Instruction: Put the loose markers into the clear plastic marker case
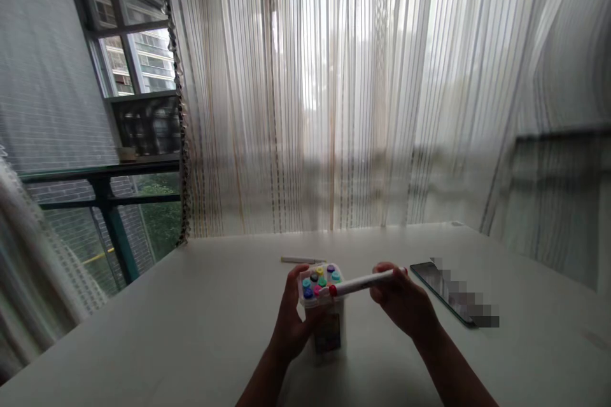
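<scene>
My left hand (293, 321) is wrapped around the left side of a clear plastic box (329, 343) that stands upright on the white table. Packed inside it are several markers (321, 281), their coloured ends facing up: blue, teal, yellow, green, pink and purple among them. Between the fingers of my right hand (401, 299) is a white marker (365, 281) with red at both ends. It lies nearly level, its left end over the box's front right rim. Whether that end touches the rim I cannot tell.
Another white marker (303, 260) with a yellow end lies on the table (214, 318) behind the box. To the right rests a dark phone (443, 292), partly pixelated. A sheer striped curtain (310, 108) hangs along the table's far edge, with a window (138, 63) at the left.
</scene>
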### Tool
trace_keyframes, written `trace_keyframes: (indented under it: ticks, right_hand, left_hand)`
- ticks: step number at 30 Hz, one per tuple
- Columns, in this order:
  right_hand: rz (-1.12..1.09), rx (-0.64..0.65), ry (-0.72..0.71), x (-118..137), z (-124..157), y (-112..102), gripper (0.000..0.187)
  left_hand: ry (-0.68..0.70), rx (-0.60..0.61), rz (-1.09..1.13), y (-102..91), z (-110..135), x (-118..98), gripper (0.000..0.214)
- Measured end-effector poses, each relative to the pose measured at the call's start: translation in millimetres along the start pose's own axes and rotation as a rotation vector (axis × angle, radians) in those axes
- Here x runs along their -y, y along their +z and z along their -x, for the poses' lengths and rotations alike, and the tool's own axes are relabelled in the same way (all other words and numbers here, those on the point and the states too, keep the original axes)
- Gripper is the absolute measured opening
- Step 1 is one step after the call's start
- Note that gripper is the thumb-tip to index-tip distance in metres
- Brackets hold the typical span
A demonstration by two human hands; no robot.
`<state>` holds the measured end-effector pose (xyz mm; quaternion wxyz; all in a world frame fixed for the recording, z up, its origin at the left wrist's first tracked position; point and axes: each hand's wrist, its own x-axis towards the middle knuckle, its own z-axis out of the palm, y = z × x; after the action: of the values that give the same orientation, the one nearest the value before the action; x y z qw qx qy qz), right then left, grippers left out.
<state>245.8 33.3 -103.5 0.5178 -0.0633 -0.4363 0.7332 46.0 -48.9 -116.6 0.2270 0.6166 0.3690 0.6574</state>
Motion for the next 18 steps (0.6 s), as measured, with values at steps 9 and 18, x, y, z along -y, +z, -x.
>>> trace_keyframes:
  ticks: [9, 18]
  right_hand:
    - [0.001, 0.019, -0.020, 0.5, -1.0, 0.8, 0.020]
    - [0.048, 0.017, -0.030, -0.4, 0.1, -0.5, 0.020]
  left_hand:
    - [-0.013, 0.025, 0.028, -0.5, 0.4, 0.3, 0.063]
    - [0.015, 0.022, -0.003, -0.2, 0.7, 0.8, 0.063]
